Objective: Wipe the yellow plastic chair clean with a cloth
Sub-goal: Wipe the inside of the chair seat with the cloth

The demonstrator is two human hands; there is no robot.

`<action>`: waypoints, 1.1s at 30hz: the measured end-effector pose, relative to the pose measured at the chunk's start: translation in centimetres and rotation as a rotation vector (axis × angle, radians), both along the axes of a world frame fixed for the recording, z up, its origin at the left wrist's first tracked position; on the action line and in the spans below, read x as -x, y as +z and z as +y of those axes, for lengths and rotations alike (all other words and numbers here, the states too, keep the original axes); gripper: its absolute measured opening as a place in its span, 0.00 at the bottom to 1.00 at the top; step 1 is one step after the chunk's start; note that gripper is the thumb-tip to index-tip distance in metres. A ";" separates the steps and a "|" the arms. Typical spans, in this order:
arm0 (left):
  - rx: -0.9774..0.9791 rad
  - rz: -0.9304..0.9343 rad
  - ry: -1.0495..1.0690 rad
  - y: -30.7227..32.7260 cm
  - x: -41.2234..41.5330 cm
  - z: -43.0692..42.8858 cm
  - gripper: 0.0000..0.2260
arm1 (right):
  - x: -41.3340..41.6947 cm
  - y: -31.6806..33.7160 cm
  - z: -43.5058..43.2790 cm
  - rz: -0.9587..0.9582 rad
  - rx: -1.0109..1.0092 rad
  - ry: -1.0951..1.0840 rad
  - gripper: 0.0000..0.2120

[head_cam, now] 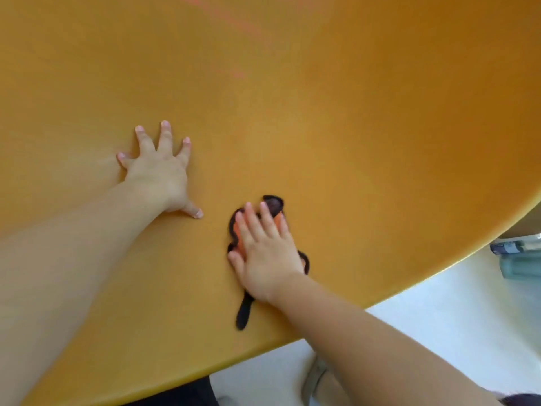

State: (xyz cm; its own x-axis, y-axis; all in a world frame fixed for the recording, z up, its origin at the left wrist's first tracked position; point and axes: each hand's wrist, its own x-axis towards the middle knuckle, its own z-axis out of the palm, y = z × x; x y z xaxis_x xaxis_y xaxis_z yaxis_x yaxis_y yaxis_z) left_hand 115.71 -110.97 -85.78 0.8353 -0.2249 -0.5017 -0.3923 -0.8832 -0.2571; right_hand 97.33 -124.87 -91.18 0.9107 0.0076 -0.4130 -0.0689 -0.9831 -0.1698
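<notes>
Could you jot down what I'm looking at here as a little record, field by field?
surface: yellow chair, fills most of the view
cloth: orange with dark edging, lying on the chair near its front edge
left hand: fingers spread, flat on the chair, holding nothing
right hand: straight fingers pressing the cloth onto the chair
gap: left hand is apart from the cloth
beyond the edge: pale floor; blurred containers at far right
</notes>
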 end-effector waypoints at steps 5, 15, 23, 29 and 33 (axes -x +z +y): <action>0.016 -0.018 -0.035 -0.1 0.6 1.1 0.64 | 4.6 1.4 0.7 0.087 -0.153 0.403 0.32; -0.301 -0.119 -0.065 4.9 5.2 10.9 0.51 | -10.5 -0.8 -12.9 -0.148 0.332 -0.483 0.41; -0.365 -0.163 -0.102 7.7 7.0 15.8 0.47 | -10.0 -1.1 10.0 -0.232 -0.115 0.376 0.34; -0.235 -0.211 -0.069 7.2 6.9 16.2 0.47 | -7.9 -4.4 -0.7 -0.381 -0.041 0.485 0.31; -0.237 -0.223 -0.054 6.8 7.0 16.0 0.47 | -16.1 -3.3 -9.6 -0.391 0.196 -0.121 0.36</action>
State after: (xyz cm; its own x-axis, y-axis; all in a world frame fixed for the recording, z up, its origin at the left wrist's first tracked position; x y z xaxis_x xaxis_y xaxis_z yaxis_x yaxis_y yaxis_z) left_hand 108.75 -94.99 -79.03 0.9204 -0.1703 -0.3518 -0.3476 -0.7681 -0.5378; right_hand 113.45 -134.45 -94.47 0.9881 -0.1522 -0.0214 -0.1526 -0.9881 -0.0173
